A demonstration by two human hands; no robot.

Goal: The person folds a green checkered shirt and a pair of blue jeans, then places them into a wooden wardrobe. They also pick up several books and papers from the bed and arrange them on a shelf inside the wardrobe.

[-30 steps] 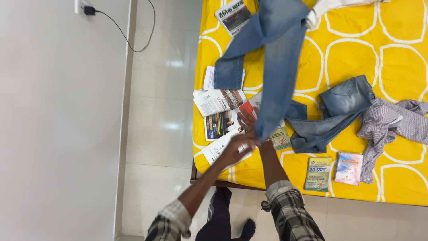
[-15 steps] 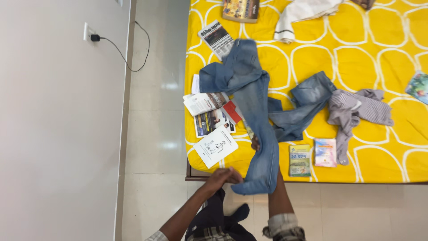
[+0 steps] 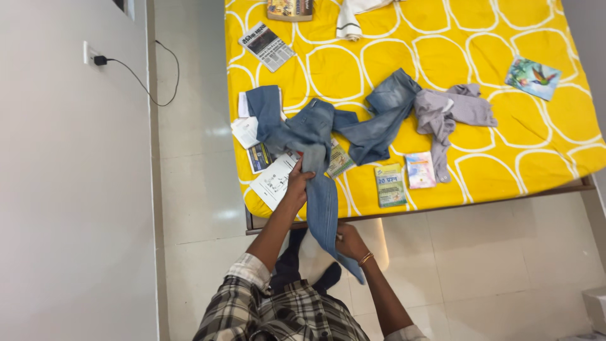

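A person in a plaid shirt stands at the edge of a bed (image 3: 505,136) covered in a yellow sheet with white rings. The left hand (image 3: 297,184) grips a pair of blue jeans (image 3: 309,136) near the bed's edge, fingers closed on the denim. The right hand (image 3: 351,242), lower down and over the tiled floor, pinches the hanging leg. The jeans trail across scattered papers (image 3: 273,182). A second pair of jeans (image 3: 379,123), a grey shirt (image 3: 451,110) and two booklets (image 3: 404,180) lie nearby.

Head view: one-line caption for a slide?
Left hand and right hand grip faded blue denim jeans trailing off yellow-sheeted bed.
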